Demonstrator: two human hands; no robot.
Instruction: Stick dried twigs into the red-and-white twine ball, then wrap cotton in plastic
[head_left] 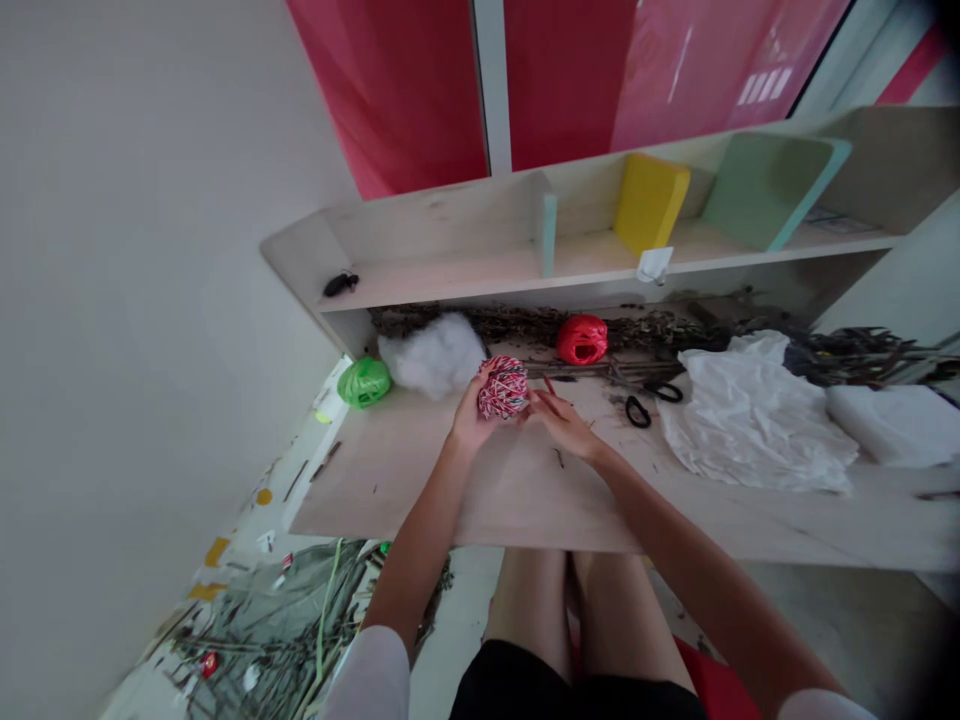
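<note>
My left hand (471, 418) is wrapped round a ball of red and white twine (503, 388), held just above the wooden desk (420, 480). My right hand (561, 420) is next to the ball on its right, fingers stretched out toward it and touching or nearly touching it. A white tuft of stuffing (433, 357) lies just behind the ball to the left. A green ball of string (364, 381) sits at the desk's left end, and a red ball of string (582, 339) sits behind to the right.
Black-handled scissors (649, 402) lie right of my hands, beside crumpled white cloth (750, 415). Dry twigs (660, 330) line the desk's back. The shelf above holds a yellow block (649, 202) and a green board (765, 190). Cut stems litter the floor (270, 620) at the left.
</note>
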